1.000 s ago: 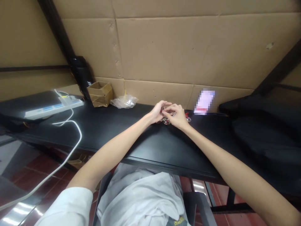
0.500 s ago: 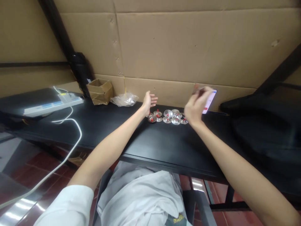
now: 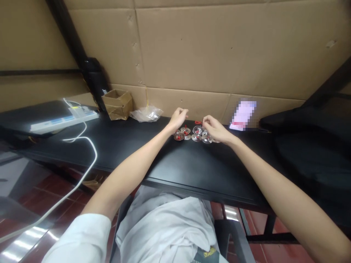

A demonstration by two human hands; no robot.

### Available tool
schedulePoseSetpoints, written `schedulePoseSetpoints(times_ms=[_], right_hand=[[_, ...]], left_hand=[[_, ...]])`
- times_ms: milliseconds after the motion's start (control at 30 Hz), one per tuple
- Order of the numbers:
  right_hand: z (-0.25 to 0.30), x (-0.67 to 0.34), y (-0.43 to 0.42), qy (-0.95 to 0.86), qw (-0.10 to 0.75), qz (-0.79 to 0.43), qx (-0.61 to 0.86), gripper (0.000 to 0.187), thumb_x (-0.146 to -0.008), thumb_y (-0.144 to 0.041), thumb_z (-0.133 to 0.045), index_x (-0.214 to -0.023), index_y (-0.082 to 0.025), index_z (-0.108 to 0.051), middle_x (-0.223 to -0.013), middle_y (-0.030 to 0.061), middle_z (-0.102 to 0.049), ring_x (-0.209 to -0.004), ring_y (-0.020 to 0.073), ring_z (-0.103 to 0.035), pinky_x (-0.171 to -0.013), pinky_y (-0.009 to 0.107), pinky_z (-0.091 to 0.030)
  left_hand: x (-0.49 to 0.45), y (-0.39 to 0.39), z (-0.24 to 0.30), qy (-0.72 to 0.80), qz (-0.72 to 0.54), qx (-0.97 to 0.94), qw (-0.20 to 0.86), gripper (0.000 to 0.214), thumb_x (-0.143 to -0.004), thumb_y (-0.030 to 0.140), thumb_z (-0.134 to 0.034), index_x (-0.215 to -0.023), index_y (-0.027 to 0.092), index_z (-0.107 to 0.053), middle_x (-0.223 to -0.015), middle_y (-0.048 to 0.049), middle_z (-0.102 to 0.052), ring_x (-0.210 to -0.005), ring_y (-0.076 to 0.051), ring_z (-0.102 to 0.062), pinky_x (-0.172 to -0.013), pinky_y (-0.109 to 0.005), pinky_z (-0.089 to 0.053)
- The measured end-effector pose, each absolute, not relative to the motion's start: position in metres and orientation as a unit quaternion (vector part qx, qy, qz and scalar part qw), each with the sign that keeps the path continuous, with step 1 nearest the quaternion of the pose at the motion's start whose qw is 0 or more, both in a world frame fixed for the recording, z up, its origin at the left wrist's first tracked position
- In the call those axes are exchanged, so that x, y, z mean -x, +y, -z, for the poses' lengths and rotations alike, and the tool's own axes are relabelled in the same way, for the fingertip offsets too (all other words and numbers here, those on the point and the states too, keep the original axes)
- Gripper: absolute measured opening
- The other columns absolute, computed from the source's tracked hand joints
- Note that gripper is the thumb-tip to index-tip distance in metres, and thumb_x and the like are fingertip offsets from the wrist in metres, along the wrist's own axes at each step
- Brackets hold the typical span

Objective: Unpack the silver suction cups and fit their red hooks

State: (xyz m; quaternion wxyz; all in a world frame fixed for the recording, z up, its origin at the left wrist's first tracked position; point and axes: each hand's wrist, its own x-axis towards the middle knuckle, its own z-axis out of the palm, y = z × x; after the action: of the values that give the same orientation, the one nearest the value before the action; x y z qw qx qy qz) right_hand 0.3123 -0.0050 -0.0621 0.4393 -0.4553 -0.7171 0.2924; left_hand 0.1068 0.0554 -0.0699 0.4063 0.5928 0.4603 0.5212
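Several small round silver discs [image 3: 195, 135] with red bits lie in a cluster on the black table [image 3: 175, 164], close to the cardboard wall. My left hand [image 3: 178, 117] hovers just above the cluster's left end, fingers curled together; what they hold, if anything, is hidden. My right hand [image 3: 216, 129] rests at the cluster's right end, thumb and fingers pinched at a small red-tipped piece [image 3: 197, 122] just above the discs. The two hands are a short gap apart.
A small open cardboard box [image 3: 117, 104] and a crumpled clear plastic bag [image 3: 146, 114] sit left of the discs. Further left are a black bottle [image 3: 95, 82], a power strip [image 3: 63, 119] and its white cable [image 3: 91, 155]. A phone [image 3: 242, 115] leans on the wall; a black bag [image 3: 312, 146] fills the right.
A second ago both hands were joined over the discs. They then parted, the right lifting toward the phone. Now the right hand is back down at the discs and the left has curled shut.
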Motion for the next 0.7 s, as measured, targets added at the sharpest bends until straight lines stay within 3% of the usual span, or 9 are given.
schedulePoseSetpoints(times_ms=[200, 333, 467, 600, 700], right_hand=[[0.057, -0.319, -0.022, -0.730, 0.358, -0.375, 0.446, 0.017, -0.096, -0.039, -0.064, -0.090, -0.024, -0.058, -0.069, -0.0025, -0.052, -0.060, 0.0154, -0.045, -0.053, 0.027, -0.039], [0.065, -0.312, -0.021, -0.768, 0.366, -0.300, 0.432, 0.014, -0.099, -0.036, -0.058, -0.093, -0.023, -0.057, -0.076, -0.0006, -0.059, -0.067, 0.0170, -0.052, -0.060, 0.029, -0.044], [0.071, -0.312, -0.015, -0.788, 0.374, -0.213, 0.440, 0.012, -0.098, -0.031, -0.054, -0.088, -0.024, -0.053, -0.084, 0.0028, -0.063, -0.076, 0.0200, -0.057, -0.069, 0.033, -0.046], [0.072, -0.311, -0.010, -0.739, 0.429, -0.205, 0.478, 0.018, -0.099, -0.038, -0.056, -0.087, -0.027, -0.047, -0.076, 0.0003, -0.060, -0.070, 0.0193, -0.056, -0.066, 0.033, -0.044], [0.070, -0.312, -0.005, -0.656, 0.518, -0.291, 0.466, 0.032, -0.104, -0.054, -0.048, -0.088, -0.029, -0.038, -0.064, -0.0040, -0.050, -0.055, 0.0162, -0.046, -0.053, 0.029, -0.037]], left_hand=[[-0.114, 0.040, 0.065, 0.375, -0.489, -0.643, 0.454, 0.025, -0.102, 0.045, -0.064, -0.104, 0.020, -0.063, -0.106, -0.0102, -0.077, -0.099, -0.022, -0.070, -0.092, -0.032, -0.050], [-0.117, 0.030, 0.067, 0.277, -0.386, -0.714, 0.515, 0.037, -0.094, 0.052, -0.076, -0.111, 0.019, -0.071, -0.114, -0.0111, -0.078, -0.097, -0.021, -0.072, -0.087, -0.032, -0.055], [-0.122, 0.028, 0.070, 0.238, -0.357, -0.721, 0.544, 0.035, -0.094, 0.046, -0.080, -0.108, 0.015, -0.075, -0.098, -0.0105, -0.077, -0.083, -0.020, -0.073, -0.084, -0.036, -0.058], [-0.122, 0.028, 0.067, 0.259, -0.373, -0.671, 0.586, 0.037, -0.093, 0.044, -0.083, -0.108, 0.012, -0.072, -0.100, -0.0141, -0.077, -0.080, -0.019, -0.075, -0.085, -0.040, -0.061], [-0.118, 0.028, 0.064, 0.279, -0.386, -0.646, 0.597, 0.043, -0.090, 0.049, -0.086, -0.108, 0.012, -0.071, -0.098, -0.0153, -0.078, -0.078, -0.019, -0.074, -0.084, -0.041, -0.062]])
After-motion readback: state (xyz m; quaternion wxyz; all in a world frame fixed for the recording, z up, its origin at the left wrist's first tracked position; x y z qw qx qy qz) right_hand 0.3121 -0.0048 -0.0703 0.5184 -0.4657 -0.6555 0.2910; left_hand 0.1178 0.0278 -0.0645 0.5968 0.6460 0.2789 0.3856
